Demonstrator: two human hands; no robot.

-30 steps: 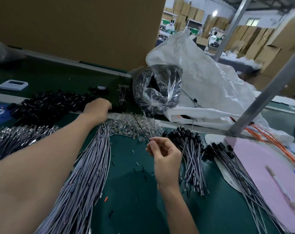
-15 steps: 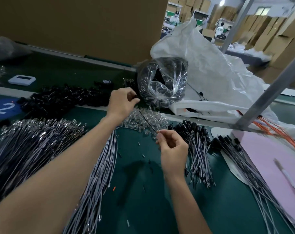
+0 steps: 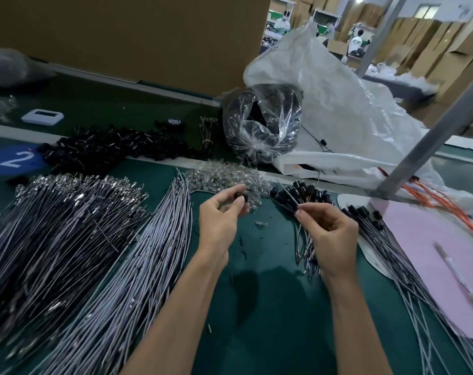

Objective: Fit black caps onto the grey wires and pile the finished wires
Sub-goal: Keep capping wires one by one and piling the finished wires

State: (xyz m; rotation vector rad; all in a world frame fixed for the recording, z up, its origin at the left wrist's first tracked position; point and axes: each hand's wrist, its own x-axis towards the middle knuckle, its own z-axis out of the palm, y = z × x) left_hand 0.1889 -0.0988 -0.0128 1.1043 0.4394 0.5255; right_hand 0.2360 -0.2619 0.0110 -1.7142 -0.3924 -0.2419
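Left hand [image 3: 219, 220]: fingers were curled, and a small black cylindrical cap [image 3: 239, 196] was pinched between thumb and fingertips, held just above the dark green table mat [image 3: 270, 307].

Right hand [image 3: 331, 234]: a thin grey insulated wire [image 3: 287, 194] was pinched between thumb and forefinger, free end pointed up and left toward the cap. A gap was seen between wire tip and cap, so the two were not yet mated. The wire's lower run was hidden by the hand.

Just behind and partly under the right hand, a pile of finished grey wires with black caps [image 3: 305, 192] was laid on the mat. A second capped bundle [image 3: 365, 215] was fanned out to the right, down toward the lower right corner, beside a pink paper sheet [image 3: 432, 253] on which a white pen [image 3: 457, 274] was laid.

Beyond the hands, a heap of small clear plastic pieces [image 3: 224, 173] was spread. Left of the left hand, a long bundle of uncapped grey wires [image 3: 149, 266] was laid out; further left, a wider heap of dark wires with shiny metal ends [image 3: 62, 226].

At the far edge, a heap of loose black caps [image 3: 108, 147] was piled near a blue label marked 2 [image 3: 13, 158]. A clear plastic bag of black parts [image 3: 259, 123] was set against a large white plastic sack [image 3: 351, 117]. Orange wires [image 3: 432, 196] were seen near the foot of a slanted grey metal post [image 3: 432, 131].
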